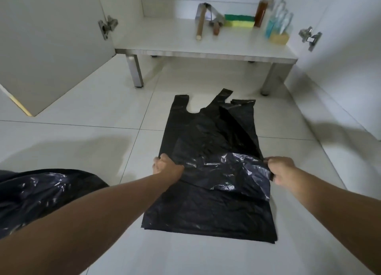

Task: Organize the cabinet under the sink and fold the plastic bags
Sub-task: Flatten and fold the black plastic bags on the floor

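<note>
On the white tiled floor (pixel 86 134), in the middle of the frame, lies a flat black plastic bag (pixel 210 210). Left hand (pixel 166 168) pinches its left edge and right hand (pixel 281 169) pinches its right edge, lifting a shiny fold. More crumpled black plastic (pixel 39 194) sits at lower left. At the top, the open white cabinet (pixel 169 39) holds a yellow-green sponge (pixel 239 21) and glass bottles (pixel 276 21)

black plastic bag (pixel 214 208) on the floor, thin film, crinkled, its folded-over flap catching glossy highlights. another heap of black plastic (pixel 41 196) at the left, shinier, wrinkled. floor tiles (pixel 82 142) smooth, pale, faintly reflective. cabinet shelf (pixel 165 41) smooth white laminate on brushed metal legs (pixel 135 70). metal hinges (pixel 108 26). a sponge (pixel 239 21), green rough top over yellow foam. clear bottles (pixel 278 27), material unclear.
</note>
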`<move>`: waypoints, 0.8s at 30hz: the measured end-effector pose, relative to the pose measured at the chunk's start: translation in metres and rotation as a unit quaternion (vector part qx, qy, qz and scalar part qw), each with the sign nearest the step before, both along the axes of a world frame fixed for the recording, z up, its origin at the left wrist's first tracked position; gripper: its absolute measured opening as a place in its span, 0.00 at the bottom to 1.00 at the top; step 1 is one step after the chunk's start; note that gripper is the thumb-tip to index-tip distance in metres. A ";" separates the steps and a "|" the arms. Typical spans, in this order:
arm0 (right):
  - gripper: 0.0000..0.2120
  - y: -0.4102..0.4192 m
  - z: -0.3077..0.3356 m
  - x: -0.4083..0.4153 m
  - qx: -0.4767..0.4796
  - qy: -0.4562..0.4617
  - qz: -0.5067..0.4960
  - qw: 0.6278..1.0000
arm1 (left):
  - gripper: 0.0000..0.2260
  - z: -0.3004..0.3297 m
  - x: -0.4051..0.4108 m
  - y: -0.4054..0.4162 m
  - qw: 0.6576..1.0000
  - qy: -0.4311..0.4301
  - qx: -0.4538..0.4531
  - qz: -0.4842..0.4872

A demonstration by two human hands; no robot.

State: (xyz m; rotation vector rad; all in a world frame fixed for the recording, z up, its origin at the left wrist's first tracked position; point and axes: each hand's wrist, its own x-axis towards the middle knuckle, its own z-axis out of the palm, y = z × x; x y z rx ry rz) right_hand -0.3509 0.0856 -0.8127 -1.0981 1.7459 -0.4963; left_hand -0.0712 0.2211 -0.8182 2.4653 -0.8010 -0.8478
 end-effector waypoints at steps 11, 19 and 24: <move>0.13 0.017 -0.009 -0.016 0.067 -0.049 -0.031 0.996 | 0.26 -0.011 0.019 -0.048 0.997 0.039 -0.029 -0.059; 0.04 0.008 -0.031 -0.023 0.110 -0.136 -0.142 0.974 | 0.42 -0.084 0.046 -0.099 0.995 0.097 -0.015 0.011; 0.09 0.013 -0.026 -0.020 0.125 -0.132 -0.165 0.969 | 0.30 -0.034 0.015 -0.088 0.999 0.044 0.019 -0.025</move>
